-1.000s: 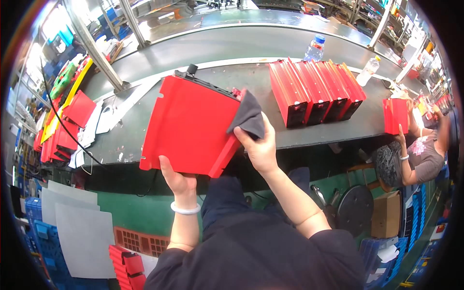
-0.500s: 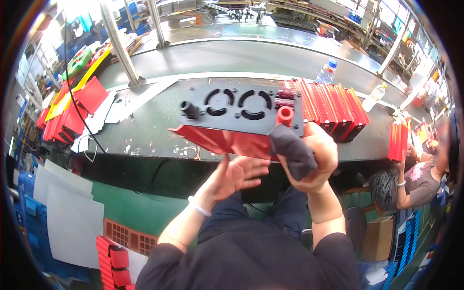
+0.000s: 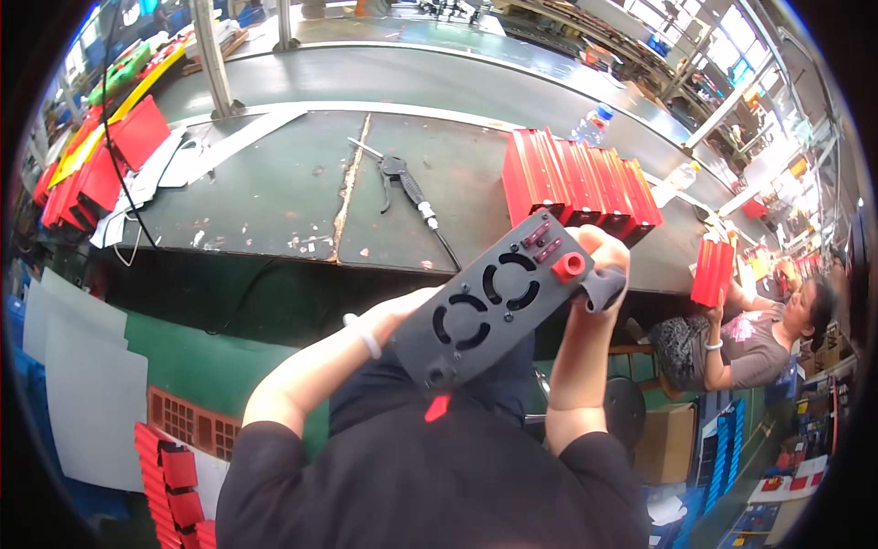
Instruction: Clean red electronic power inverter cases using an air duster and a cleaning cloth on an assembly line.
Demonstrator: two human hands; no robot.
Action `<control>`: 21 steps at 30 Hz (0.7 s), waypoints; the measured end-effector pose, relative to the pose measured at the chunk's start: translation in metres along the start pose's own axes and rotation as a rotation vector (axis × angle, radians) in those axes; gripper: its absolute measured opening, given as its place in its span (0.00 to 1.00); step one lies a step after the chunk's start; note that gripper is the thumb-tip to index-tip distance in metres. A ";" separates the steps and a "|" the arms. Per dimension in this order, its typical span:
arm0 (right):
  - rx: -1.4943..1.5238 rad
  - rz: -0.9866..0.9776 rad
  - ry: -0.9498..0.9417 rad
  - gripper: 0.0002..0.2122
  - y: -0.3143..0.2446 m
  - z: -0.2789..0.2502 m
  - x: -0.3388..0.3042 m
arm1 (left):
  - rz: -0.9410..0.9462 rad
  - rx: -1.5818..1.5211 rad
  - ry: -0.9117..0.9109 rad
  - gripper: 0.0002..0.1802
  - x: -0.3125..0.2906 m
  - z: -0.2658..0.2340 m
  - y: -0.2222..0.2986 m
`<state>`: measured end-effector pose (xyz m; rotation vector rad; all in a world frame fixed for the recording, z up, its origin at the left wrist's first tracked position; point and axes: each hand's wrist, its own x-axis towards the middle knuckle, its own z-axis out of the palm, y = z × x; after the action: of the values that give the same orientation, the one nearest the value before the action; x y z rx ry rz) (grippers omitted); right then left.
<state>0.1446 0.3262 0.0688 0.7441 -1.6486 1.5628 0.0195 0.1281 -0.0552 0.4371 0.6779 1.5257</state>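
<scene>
A power inverter [image 3: 498, 306] with a black end panel, two round fan vents and a red case is held up slantwise in front of my body. Its upper right end, by the red terminal [image 3: 569, 266], is in my right hand [image 3: 602, 245]. That hand is closed, with a dark grey cloth [image 3: 604, 287] bunched in it. My left hand [image 3: 409, 309] reaches behind the inverter's left side, its fingers hidden by the panel. A black terminal [image 3: 439, 373] sits at the panel's low end.
On the dark bench [image 3: 265, 201] lies an air blow gun [image 3: 402, 180] with a hose. Several red cases [image 3: 581, 183] stand in a row, with bottles [image 3: 593, 123] behind. More red cases [image 3: 101, 178] are at left. A seated co-worker [image 3: 759, 343] on the right holds a red case.
The inverter has come down toward my body and turned from nearly level to a steep slant. My left hand, spread below it before, is now behind it. The blow gun has come into view.
</scene>
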 end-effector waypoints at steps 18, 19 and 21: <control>0.060 0.239 0.135 0.20 0.016 -0.001 -0.031 | 0.058 -0.454 -0.141 0.33 0.016 -0.022 -0.032; 0.198 0.433 0.467 0.20 0.023 -0.025 -0.073 | 0.139 -0.309 -0.069 0.33 0.009 -0.014 -0.023; 0.338 0.347 0.422 0.18 0.021 -0.039 -0.079 | 0.278 -0.071 0.029 0.38 -0.006 0.012 -0.004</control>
<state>0.1760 0.3607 -0.0084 0.2618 -1.2587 2.1098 0.0309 0.1235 -0.0483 0.4701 0.6009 1.8163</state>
